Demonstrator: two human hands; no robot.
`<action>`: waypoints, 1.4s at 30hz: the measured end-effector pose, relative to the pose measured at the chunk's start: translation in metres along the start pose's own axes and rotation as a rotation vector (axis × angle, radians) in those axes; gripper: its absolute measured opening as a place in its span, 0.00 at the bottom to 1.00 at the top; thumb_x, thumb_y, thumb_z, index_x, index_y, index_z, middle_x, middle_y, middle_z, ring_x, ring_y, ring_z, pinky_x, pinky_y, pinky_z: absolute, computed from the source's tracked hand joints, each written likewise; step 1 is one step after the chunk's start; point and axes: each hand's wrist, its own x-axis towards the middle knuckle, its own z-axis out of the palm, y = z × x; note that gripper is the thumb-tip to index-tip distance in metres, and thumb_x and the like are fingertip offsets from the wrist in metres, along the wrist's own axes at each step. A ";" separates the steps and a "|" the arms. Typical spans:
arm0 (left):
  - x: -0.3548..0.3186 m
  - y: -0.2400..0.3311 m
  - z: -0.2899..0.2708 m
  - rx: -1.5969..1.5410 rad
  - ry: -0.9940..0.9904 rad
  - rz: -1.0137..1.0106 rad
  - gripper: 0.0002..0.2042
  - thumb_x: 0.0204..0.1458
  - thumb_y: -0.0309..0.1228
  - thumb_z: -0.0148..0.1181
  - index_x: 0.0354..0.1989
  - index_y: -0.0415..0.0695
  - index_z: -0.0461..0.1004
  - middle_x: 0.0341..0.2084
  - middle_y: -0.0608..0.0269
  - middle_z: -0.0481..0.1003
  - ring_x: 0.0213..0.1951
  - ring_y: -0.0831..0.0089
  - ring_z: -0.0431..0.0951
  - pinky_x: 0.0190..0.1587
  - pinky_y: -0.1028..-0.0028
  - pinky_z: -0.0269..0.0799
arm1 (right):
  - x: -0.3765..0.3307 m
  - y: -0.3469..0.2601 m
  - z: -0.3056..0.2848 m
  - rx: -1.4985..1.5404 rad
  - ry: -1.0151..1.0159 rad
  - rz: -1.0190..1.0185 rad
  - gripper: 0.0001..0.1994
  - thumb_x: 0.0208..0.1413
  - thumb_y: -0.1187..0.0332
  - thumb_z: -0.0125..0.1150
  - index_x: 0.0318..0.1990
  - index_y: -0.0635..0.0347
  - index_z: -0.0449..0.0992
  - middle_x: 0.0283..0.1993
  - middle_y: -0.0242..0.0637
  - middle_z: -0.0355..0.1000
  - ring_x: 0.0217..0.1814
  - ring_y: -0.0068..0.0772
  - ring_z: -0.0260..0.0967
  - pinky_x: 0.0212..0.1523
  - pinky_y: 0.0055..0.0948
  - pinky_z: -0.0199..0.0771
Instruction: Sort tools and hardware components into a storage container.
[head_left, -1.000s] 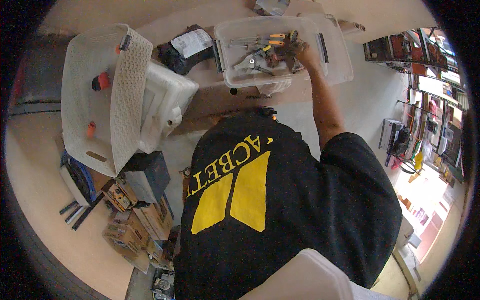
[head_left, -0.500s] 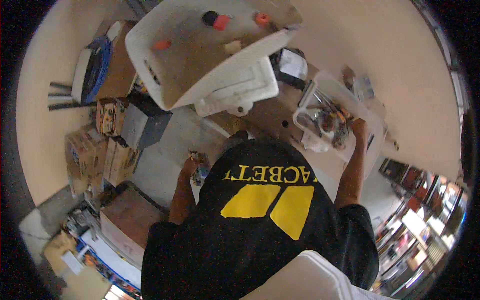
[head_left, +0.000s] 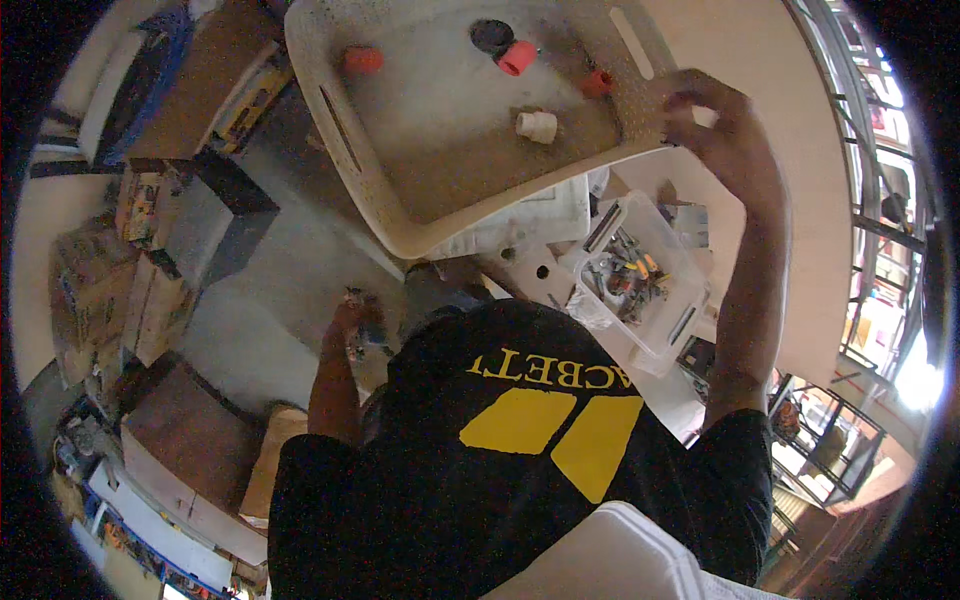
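My left hand is low beside my torso, closed around something small and blurred that I cannot make out. My right hand is raised at the right side of a white plastic basket. Its fingers and thumb are curled but apart, with a light gap between them; no held object shows. The fingertips overlap the basket's edge, and whether they touch it is unclear. In the basket lie several red pieces, among them a red cap-like piece, a dark round piece and a cream pipe fitting.
A clear plastic bin with several hand tools stands below my right forearm. Left are a grey box, cardboard boxes and a blue coil. A pale wall rises at the right.
My right hand has left the clear bin and risen to the basket's right side. The view has shifted, so the basket shows more fully. My left hand stays low and closed.
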 end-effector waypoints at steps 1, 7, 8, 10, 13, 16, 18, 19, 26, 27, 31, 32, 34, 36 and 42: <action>0.008 -0.003 -0.005 -0.119 0.036 -0.138 0.17 0.44 0.39 0.67 0.37 0.39 0.76 0.28 0.58 0.76 0.33 0.70 0.75 0.36 0.70 0.72 | 0.017 -0.014 0.010 -0.129 -0.137 -0.027 0.17 0.46 0.68 0.64 0.45 0.61 0.75 0.38 0.37 0.74 0.42 0.29 0.70 0.44 0.31 0.71; 0.024 0.025 -0.030 -0.771 0.197 -1.015 0.17 0.43 0.37 0.67 0.38 0.39 0.75 0.31 0.57 0.76 0.33 0.70 0.75 0.35 0.70 0.71 | 0.080 -0.015 0.077 -0.631 -0.534 -0.198 0.23 0.44 0.55 0.62 0.47 0.56 0.75 0.42 0.47 0.74 0.43 0.48 0.72 0.44 0.39 0.72; 0.033 0.032 -0.034 -0.872 0.212 -1.160 0.17 0.43 0.37 0.67 0.38 0.40 0.75 0.32 0.57 0.76 0.33 0.70 0.75 0.35 0.70 0.71 | 0.081 -0.025 0.084 -0.611 -0.623 -0.062 0.24 0.44 0.53 0.61 0.47 0.57 0.75 0.45 0.49 0.73 0.46 0.51 0.71 0.46 0.39 0.71; 0.064 0.044 -0.070 -0.809 0.029 -1.166 0.18 0.43 0.35 0.67 0.40 0.39 0.74 0.34 0.57 0.76 0.32 0.69 0.75 0.35 0.68 0.72 | 0.085 -0.020 0.083 -0.564 -0.653 -0.057 0.26 0.44 0.54 0.61 0.49 0.61 0.73 0.47 0.50 0.72 0.48 0.49 0.71 0.48 0.39 0.71; 0.043 0.018 -0.059 -0.855 -0.008 -1.152 0.19 0.42 0.33 0.68 0.42 0.38 0.73 0.35 0.57 0.76 0.31 0.68 0.76 0.34 0.67 0.72 | 0.093 -0.034 0.068 -0.394 -0.642 0.013 0.29 0.44 0.56 0.60 0.52 0.67 0.69 0.51 0.49 0.70 0.52 0.44 0.69 0.50 0.38 0.70; -0.012 -0.017 -0.035 -1.134 0.297 -0.973 0.21 0.42 0.32 0.68 0.44 0.37 0.72 0.32 0.58 0.77 0.31 0.67 0.76 0.34 0.67 0.73 | 0.101 0.007 0.056 0.304 -0.388 -0.001 0.25 0.44 0.59 0.61 0.50 0.62 0.70 0.43 0.44 0.72 0.48 0.38 0.70 0.49 0.37 0.70; -0.008 -0.021 -0.031 -1.226 0.386 -0.881 0.22 0.41 0.32 0.68 0.45 0.37 0.71 0.31 0.58 0.77 0.31 0.67 0.76 0.33 0.67 0.73 | 0.111 0.060 0.041 0.850 -0.158 -0.121 0.21 0.43 0.61 0.62 0.47 0.54 0.74 0.32 0.40 0.75 0.43 0.34 0.73 0.47 0.37 0.71; 0.030 -0.006 -0.037 -1.072 0.323 -1.014 0.23 0.41 0.32 0.69 0.46 0.36 0.70 0.30 0.57 0.77 0.31 0.67 0.77 0.33 0.67 0.73 | 0.109 0.085 0.018 1.151 -0.101 -0.126 0.25 0.44 0.59 0.60 0.51 0.59 0.70 0.43 0.41 0.72 0.49 0.36 0.69 0.49 0.36 0.70; 0.059 0.044 -0.096 -0.594 0.029 -1.019 0.25 0.40 0.35 0.69 0.46 0.36 0.70 0.28 0.55 0.77 0.33 0.67 0.77 0.34 0.67 0.73 | 0.105 0.015 0.033 0.669 0.328 -0.270 0.06 0.50 0.68 0.55 0.31 0.60 0.74 0.27 0.34 0.70 0.32 0.29 0.66 0.35 0.26 0.66; 0.063 0.043 -0.098 -0.540 -0.025 -0.984 0.25 0.40 0.35 0.69 0.46 0.36 0.70 0.28 0.55 0.77 0.33 0.67 0.77 0.34 0.67 0.73 | 0.107 0.017 0.034 0.198 0.267 -0.303 0.07 0.50 0.68 0.55 0.32 0.61 0.74 0.28 0.36 0.70 0.35 0.31 0.67 0.39 0.26 0.65; 0.046 0.011 -0.084 -0.577 -0.041 -1.002 0.23 0.41 0.40 0.67 0.44 0.38 0.72 0.29 0.56 0.77 0.33 0.67 0.77 0.35 0.66 0.73 | 0.112 -0.037 0.053 -0.551 -0.122 0.011 0.19 0.46 0.63 0.60 0.46 0.63 0.73 0.41 0.46 0.74 0.44 0.42 0.72 0.45 0.35 0.70; 0.036 -0.002 -0.076 -0.723 0.042 -1.056 0.23 0.42 0.43 0.66 0.42 0.40 0.74 0.31 0.57 0.77 0.33 0.67 0.77 0.36 0.66 0.72 | 0.115 -0.033 0.059 -0.532 -0.126 -0.004 0.19 0.46 0.63 0.60 0.46 0.63 0.73 0.41 0.46 0.74 0.44 0.42 0.72 0.45 0.35 0.70; 0.028 -0.020 -0.074 -0.467 0.002 -0.868 0.22 0.43 0.45 0.64 0.40 0.40 0.75 0.30 0.59 0.77 0.33 0.68 0.77 0.36 0.66 0.72 | 0.122 -0.013 0.079 -0.470 -0.255 -0.085 0.26 0.47 0.52 0.60 0.52 0.55 0.70 0.39 0.48 0.74 0.45 0.48 0.72 0.45 0.41 0.71; 0.031 -0.021 -0.073 -0.246 -0.048 -0.668 0.21 0.43 0.46 0.63 0.39 0.41 0.76 0.29 0.61 0.78 0.32 0.69 0.77 0.35 0.65 0.72 | 0.125 -0.006 0.100 -0.576 -0.242 -0.116 0.25 0.47 0.51 0.60 0.51 0.55 0.71 0.37 0.50 0.74 0.42 0.50 0.73 0.43 0.43 0.71; 0.078 0.043 -0.099 -0.700 0.023 -0.924 0.20 0.42 0.41 0.67 0.40 0.40 0.75 0.30 0.60 0.78 0.33 0.69 0.77 0.37 0.67 0.72 | 0.126 -0.017 0.097 -0.442 -0.184 -0.095 0.23 0.47 0.51 0.62 0.46 0.58 0.75 0.33 0.46 0.75 0.36 0.46 0.73 0.41 0.40 0.71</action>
